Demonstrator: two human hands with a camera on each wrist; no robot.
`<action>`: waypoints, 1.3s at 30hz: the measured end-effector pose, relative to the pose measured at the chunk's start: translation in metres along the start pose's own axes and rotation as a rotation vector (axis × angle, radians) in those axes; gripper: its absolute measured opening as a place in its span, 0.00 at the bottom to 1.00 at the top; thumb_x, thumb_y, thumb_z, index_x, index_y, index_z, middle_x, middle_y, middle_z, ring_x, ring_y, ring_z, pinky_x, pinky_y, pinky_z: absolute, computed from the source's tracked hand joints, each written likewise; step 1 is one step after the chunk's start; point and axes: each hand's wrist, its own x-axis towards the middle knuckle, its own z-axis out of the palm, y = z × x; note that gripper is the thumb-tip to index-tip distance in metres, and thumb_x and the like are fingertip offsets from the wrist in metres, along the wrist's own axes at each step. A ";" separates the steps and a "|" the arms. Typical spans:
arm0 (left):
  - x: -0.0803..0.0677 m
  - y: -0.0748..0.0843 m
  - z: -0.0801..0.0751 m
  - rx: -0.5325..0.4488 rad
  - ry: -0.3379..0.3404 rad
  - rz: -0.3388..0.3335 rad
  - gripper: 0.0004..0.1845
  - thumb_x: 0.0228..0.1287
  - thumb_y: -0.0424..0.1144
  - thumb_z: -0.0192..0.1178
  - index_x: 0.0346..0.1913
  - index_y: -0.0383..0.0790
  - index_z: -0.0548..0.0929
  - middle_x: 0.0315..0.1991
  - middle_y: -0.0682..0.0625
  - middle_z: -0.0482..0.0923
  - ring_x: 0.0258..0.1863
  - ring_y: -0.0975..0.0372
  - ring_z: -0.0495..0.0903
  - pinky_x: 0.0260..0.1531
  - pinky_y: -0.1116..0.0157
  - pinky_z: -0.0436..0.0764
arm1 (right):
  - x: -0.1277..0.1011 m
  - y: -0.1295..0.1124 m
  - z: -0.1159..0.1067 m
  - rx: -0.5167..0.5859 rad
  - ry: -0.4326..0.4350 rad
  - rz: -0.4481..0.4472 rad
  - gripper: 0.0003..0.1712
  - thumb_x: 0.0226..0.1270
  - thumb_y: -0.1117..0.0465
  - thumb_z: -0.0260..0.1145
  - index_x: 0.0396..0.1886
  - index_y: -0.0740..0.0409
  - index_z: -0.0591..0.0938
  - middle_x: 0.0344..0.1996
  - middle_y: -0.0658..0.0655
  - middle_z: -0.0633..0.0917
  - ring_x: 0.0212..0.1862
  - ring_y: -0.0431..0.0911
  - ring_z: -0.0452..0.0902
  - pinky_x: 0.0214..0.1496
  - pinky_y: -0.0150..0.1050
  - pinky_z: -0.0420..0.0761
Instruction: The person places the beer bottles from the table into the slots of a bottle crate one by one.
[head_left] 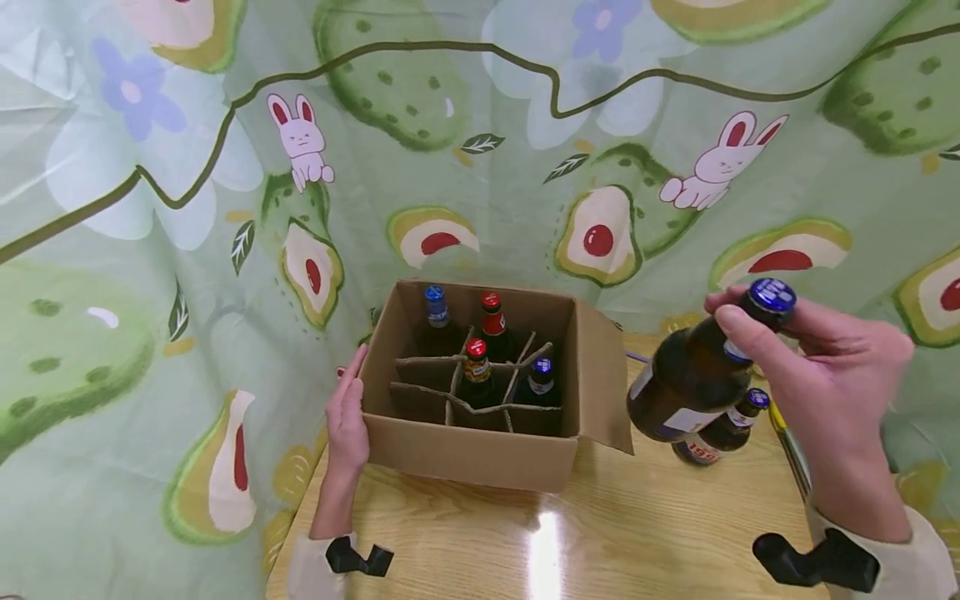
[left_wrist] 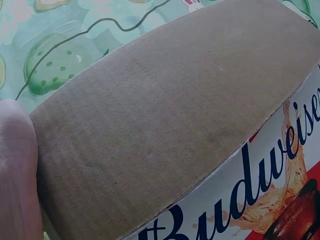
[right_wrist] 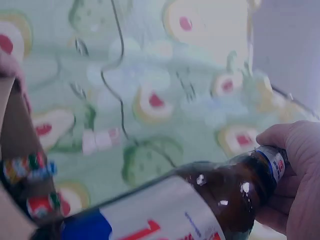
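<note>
Both of your hands are bare: no gloves, rings or watches show in the head view. Your left hand (head_left: 347, 417) emerges from a cream, light-coloured sleeve cuff (head_left: 311, 567). Your right hand (head_left: 840, 392) wears a matching cream cuff (head_left: 911, 554). Each wrist carries a black, angular mount (head_left: 360, 557) (head_left: 817, 560), matt in finish, seated at the cuff edge. It is probably the bracket for the wrist camera; fasteners and cables are not resolvable here.

Your head camera looks forward and down at the box (head_left: 480, 392). Your left wrist view presses close against its cardboard wall. Your right wrist view, close, faces 9 o'clock along the bottle (right_wrist: 200, 205).
</note>
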 end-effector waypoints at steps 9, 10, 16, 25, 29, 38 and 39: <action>0.000 0.000 -0.001 0.009 -0.005 -0.035 0.25 0.85 0.34 0.36 0.78 0.35 0.67 0.77 0.35 0.65 0.78 0.49 0.61 0.74 0.74 0.60 | 0.018 -0.010 0.085 0.087 -0.374 -0.164 0.09 0.57 0.79 0.75 0.38 0.71 0.91 0.34 0.60 0.92 0.36 0.43 0.91 0.37 0.31 0.86; -0.001 0.000 -0.001 0.010 -0.005 -0.042 0.26 0.86 0.35 0.36 0.79 0.36 0.67 0.77 0.36 0.65 0.78 0.50 0.61 0.74 0.74 0.60 | 0.018 -0.008 0.094 0.080 -0.415 -0.178 0.08 0.58 0.78 0.75 0.38 0.69 0.92 0.34 0.59 0.92 0.34 0.43 0.90 0.35 0.31 0.86; -0.002 -0.001 -0.003 0.014 0.001 -0.077 0.26 0.86 0.38 0.36 0.79 0.38 0.68 0.78 0.42 0.66 0.78 0.52 0.62 0.73 0.75 0.61 | 0.010 0.011 0.151 0.120 -0.639 -0.194 0.07 0.62 0.70 0.77 0.40 0.60 0.92 0.30 0.50 0.91 0.23 0.40 0.81 0.24 0.32 0.79; -0.001 0.002 -0.002 0.057 0.007 -0.104 0.26 0.86 0.39 0.36 0.79 0.41 0.69 0.77 0.45 0.68 0.77 0.53 0.64 0.71 0.76 0.62 | -0.009 0.061 0.220 0.095 -0.787 -0.179 0.08 0.67 0.61 0.76 0.42 0.59 0.92 0.29 0.47 0.90 0.20 0.34 0.76 0.22 0.33 0.76; -0.002 0.001 -0.003 0.068 0.025 -0.103 0.26 0.86 0.39 0.36 0.78 0.41 0.69 0.77 0.45 0.68 0.78 0.54 0.63 0.75 0.73 0.57 | -0.020 0.080 0.242 0.056 -0.857 -0.121 0.08 0.69 0.58 0.75 0.41 0.58 0.92 0.22 0.44 0.86 0.17 0.35 0.72 0.20 0.32 0.71; -0.002 0.002 -0.002 0.061 0.019 -0.097 0.25 0.86 0.37 0.36 0.78 0.38 0.69 0.78 0.44 0.67 0.79 0.52 0.62 0.75 0.71 0.58 | -0.043 0.105 0.268 0.017 -1.023 0.056 0.10 0.68 0.58 0.76 0.44 0.59 0.93 0.16 0.52 0.84 0.15 0.38 0.68 0.19 0.31 0.62; -0.002 0.001 -0.002 0.062 0.021 -0.101 0.25 0.87 0.37 0.36 0.78 0.39 0.69 0.78 0.45 0.67 0.78 0.52 0.62 0.75 0.72 0.59 | -0.046 0.107 0.270 0.006 -1.041 0.067 0.10 0.68 0.58 0.76 0.44 0.59 0.93 0.16 0.53 0.83 0.14 0.38 0.67 0.19 0.31 0.61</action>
